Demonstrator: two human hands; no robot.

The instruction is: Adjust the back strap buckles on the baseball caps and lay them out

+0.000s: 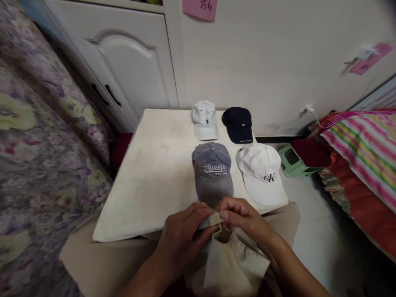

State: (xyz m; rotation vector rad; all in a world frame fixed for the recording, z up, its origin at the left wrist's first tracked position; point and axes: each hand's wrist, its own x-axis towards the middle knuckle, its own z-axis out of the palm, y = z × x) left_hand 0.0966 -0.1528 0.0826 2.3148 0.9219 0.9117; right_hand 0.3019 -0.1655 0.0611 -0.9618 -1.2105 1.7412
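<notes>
A beige cap is held over my lap, at the near edge of the table, its back opening turned up toward the table. My left hand pinches one side of its adjusting strap. On the other side, my right hand grips the strap between thumb and fingers. Whether the strap is fastened cannot be made out. Just beyond my hands lies a grey cap with "Always" lettering. Right of it is a white cap marked CK.
Behind these, a pale cap and a navy cap lie on the cream-covered table. A floral curtain hangs at left. A green stool and a bed with striped cloth stand at right.
</notes>
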